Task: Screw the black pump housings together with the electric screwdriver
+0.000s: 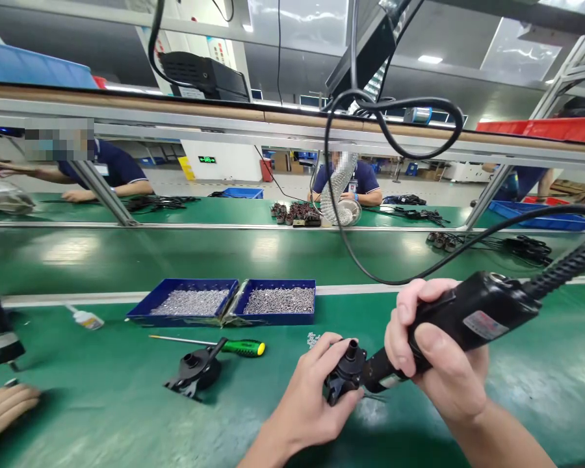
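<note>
My left hand [316,393] is closed around a small black plastic part [346,370] with a short round post on top. My right hand [443,351] grips a black electric screwdriver [472,315], its thick cable leaving at the upper right. The screwdriver's nose meets the side of the black part; its tip is hidden there. A similar black plastic assembly [195,370] lies on the green table to the left. Behind it rests a screwdriver with a green and yellow handle [246,348]. A few small screws [313,340] lie just beyond my left hand.
Two blue trays [146,304] of small metal screws stand at the back. Left are a small white bottle [88,319], another person's hand [7,406] and a black power tool [0,344]. A black cable [394,281] loops down from the overhead shelf [224,120]. Co-workers sit opposite.
</note>
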Available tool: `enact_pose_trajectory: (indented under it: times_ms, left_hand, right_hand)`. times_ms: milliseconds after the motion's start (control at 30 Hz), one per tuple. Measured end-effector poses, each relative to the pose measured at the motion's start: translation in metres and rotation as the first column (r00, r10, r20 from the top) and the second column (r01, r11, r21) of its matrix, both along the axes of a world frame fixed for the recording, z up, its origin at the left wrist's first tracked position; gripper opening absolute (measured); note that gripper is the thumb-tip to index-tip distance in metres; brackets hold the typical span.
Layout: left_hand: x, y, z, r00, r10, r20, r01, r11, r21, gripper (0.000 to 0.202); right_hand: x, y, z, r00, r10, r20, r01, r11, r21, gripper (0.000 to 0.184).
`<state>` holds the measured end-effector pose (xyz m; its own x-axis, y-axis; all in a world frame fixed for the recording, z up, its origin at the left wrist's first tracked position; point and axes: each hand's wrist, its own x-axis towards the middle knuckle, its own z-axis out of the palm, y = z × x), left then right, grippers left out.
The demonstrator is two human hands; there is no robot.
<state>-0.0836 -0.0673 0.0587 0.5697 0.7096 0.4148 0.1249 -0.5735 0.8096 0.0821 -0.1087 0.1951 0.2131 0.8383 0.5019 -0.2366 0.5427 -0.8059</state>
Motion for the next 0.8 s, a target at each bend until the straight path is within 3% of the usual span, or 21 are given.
enact_pose_trajectory:
  times_ms: [300, 567, 733, 800]
  left_hand:
    - [-0.002, 0.002, -0.016, 1.0, -0.027, 0.013, 0.026, 0.999, 0.04, 0.065]
    - [-0.003, 0.001, -0.025, 1.0, -0.001, 0.03, -0.002, 0.997, 0.082, 0.067]
    - [-0.001, 0.001, -0.026, 0.998, 0.003, 0.056, -0.005, 0.999, 0.036, 0.062]
    - [-0.002, 0.001, -0.028, 0.997, 0.028, 0.078, -0.025, 0.999, -0.048, 0.056]
  right_hand:
    - [-0.005, 0.023, -0.011, 0.998, 0.065, 0.004, -0.065, 0.995, -0.075, 0.017]
    - [-0.016, 0.029, -0.011, 0.999, -0.018, 0.05, 0.027, 0.984, -0.175, 0.025]
    - [-0.022, 0.03, -0.01, 0.997, -0.043, 0.063, 0.054, 0.983, -0.175, 0.028]
    - [-0.016, 0.032, -0.005, 0.997, -0.069, 0.042, 0.074, 0.987, -0.142, 0.025]
